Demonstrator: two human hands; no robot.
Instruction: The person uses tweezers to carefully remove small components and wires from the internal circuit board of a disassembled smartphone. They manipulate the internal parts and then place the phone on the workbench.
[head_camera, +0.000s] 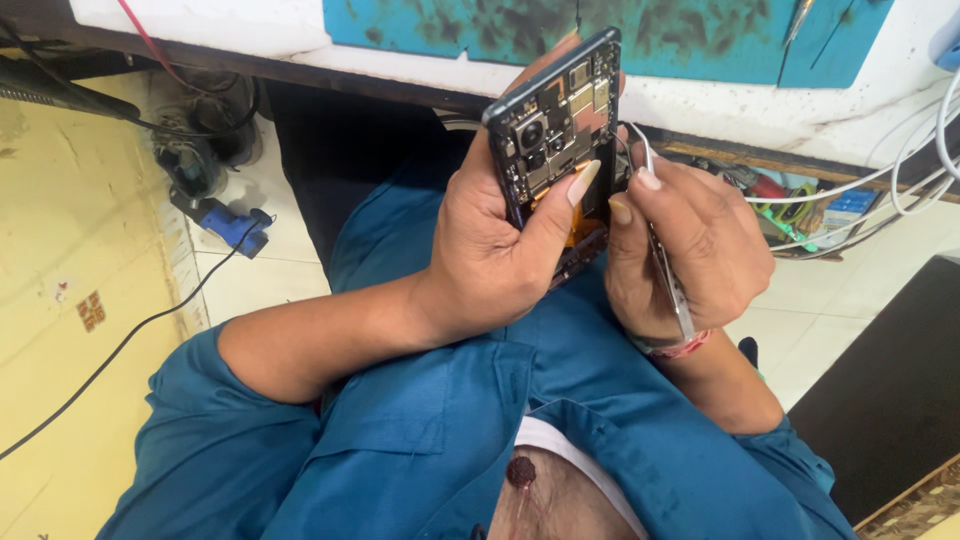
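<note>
Landmark: the opened phone (556, 112), back cover off, circuit board + camera modules showing, held up just under the workbench edge (400, 92).

Left hand (500, 240) wraps around the phone from its left side, fingers closed behind it, thumb (560, 205) laid across the exposed board w/ a long nail reaching toward the middle. Firm grip, phone tilted, top end pointing at the bench.

Right hand (690, 250) sits just right of the phone, closed on metal tweezers (662, 250), pinched btwn thumb and forefinger. The tweezer tips go in at the phone's right edge, near the upper part of the board; can't tell exactly what they touch, too small. A red thread band (685, 348) is on that wrist.

Below the phone: the person's blue shirt (420, 420), sleeves pushed up past the elbows.

Above the phone: a teal work mat (480, 25), scuffed w/ dark marks, on the white bench top.

Right of the phone: white cables (900, 170) hang off the bench, plus a clutter of small coloured bits on a shelf under it.

Far left of the phone: a blue plug-like part (232, 225) on a black cord over the pale tiled floor (260, 280), next to a yellow wall (70, 230).
</note>
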